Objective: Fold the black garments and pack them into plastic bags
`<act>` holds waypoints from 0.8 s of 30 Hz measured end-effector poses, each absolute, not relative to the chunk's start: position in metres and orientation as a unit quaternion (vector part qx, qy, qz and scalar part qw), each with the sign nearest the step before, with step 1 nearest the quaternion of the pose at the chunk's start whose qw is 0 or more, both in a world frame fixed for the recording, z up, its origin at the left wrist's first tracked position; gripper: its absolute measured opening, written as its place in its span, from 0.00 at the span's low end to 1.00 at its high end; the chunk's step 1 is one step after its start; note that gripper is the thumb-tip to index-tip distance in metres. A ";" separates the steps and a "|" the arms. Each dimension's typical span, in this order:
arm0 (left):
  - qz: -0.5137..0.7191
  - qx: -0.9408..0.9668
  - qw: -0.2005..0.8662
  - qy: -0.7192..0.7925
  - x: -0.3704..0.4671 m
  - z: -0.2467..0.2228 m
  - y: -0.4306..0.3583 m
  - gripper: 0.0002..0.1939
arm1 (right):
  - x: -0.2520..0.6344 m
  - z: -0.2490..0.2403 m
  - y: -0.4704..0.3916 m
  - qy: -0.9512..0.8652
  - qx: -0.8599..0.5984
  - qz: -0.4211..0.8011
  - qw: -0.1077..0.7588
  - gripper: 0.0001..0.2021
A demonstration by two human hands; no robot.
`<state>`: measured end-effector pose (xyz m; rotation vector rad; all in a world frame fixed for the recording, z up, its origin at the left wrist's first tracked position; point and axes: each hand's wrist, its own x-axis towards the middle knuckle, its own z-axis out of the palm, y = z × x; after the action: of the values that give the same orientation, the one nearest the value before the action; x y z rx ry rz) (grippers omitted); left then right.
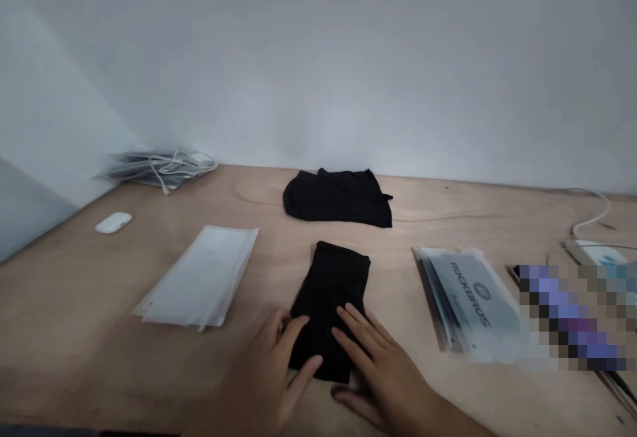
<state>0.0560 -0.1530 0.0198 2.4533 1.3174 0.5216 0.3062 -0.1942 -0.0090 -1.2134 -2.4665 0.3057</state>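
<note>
A folded piece of black fabric point(331, 291) lies flat on the wooden table in front of me; its exact kind does not show. My right hand point(381, 364) rests on its right side, fingers stretched out and spread over the cloth. At its left edge is my left hand point(276, 364), with thumb and forefinger apart on the fabric and the other fingers partly hidden. Farther back, near the wall, lies a second black fabric piece point(338, 197), spread wider and untouched by either hand.
Frosted plastic bags point(199, 278) lie stacked on the left, and printed ROCKBROS packages point(470, 304) on the right. A white case point(113, 223) and a bundle with a white cable point(164, 166) sit at the far left. A blurred-out object point(572, 317) and a power strip point(597, 251) are at right.
</note>
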 end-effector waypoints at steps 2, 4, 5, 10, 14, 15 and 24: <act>0.164 0.900 0.138 0.379 0.050 0.029 -0.150 0.34 | 0.306 -0.011 -0.192 -0.872 -0.440 0.104 0.187 0.30; 0.144 0.937 0.116 0.295 0.045 0.034 -0.141 0.37 | 0.308 -0.013 -0.189 -0.873 -0.433 0.096 0.202 0.26; 0.141 0.948 0.110 0.264 0.043 0.035 -0.136 0.34 | 0.309 -0.013 -0.189 -0.874 -0.427 0.094 0.212 0.24; 0.174 0.931 0.172 0.271 0.048 0.025 -0.121 0.21 | 0.311 -0.016 -0.190 -0.865 -0.425 0.124 0.235 0.22; 0.197 0.931 0.188 0.242 0.053 0.025 -0.122 0.18 | 0.313 -0.010 -0.194 -0.861 -0.414 0.178 0.236 0.20; 0.205 0.937 0.185 0.215 0.054 0.027 -0.124 0.18 | 0.314 -0.005 -0.196 -0.852 -0.415 0.208 0.243 0.20; 0.213 0.846 0.287 0.395 0.075 0.049 -0.102 0.12 | 0.324 0.034 -0.166 -0.683 -0.475 0.439 0.340 0.13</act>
<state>0.0748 -0.1020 0.0495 2.2606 1.0561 0.5699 0.3244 -0.1656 0.0339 -1.2369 -1.7769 1.1414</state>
